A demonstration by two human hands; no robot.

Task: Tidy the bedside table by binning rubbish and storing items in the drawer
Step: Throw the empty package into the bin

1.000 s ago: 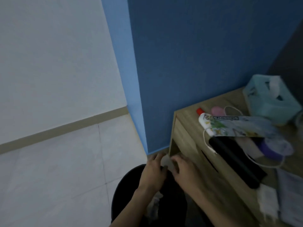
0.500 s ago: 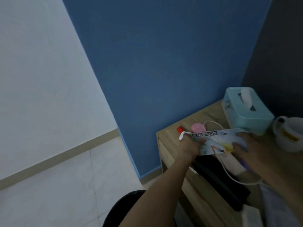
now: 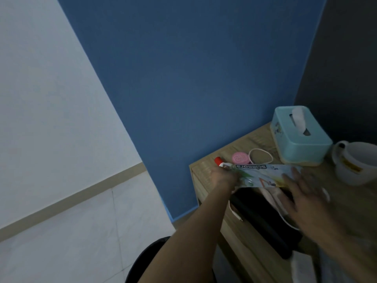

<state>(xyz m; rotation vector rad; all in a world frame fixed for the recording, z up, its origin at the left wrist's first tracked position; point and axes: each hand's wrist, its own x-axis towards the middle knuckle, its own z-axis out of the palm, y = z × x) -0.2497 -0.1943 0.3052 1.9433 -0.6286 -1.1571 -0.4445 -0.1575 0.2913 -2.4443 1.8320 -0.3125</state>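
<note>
Scissors pack (image 3: 263, 175) lies flat across the front-left part of the surface (image 3: 255, 139), long axis running left-right, printed side up. Left hand (image 3: 223, 177) is at the pack's left end, fingers curled over that end, gripping it. Right hand (image 3: 304, 193) is at the pack's right end, fingers spread flat, fingertips on or just over the pack edge; blurred, can't tell if it's actually pinching. So the pack sits between both hands, one at each end. Red cap (image 3: 217, 159) pokes out just beyond the left hand at the back-left corner. Pink disc (image 3: 240, 158) sits just behind the pack, a white loop (image 3: 261, 156) beside it to the right. Teal tissue box (image 3: 297, 139) is at the back by the wall, a tissue sticking out of its slot. White mug (image 3: 355, 162) is right of the box, near the frame edge. Black flat item (image 3: 263, 217) lies under and in front of the pack, with a white cable (image 3: 234, 211) draped over its left edge down the front of the surface. Bin (image 3: 146, 262) is on the floor below the left forearm, only its dark rim visible.
</note>
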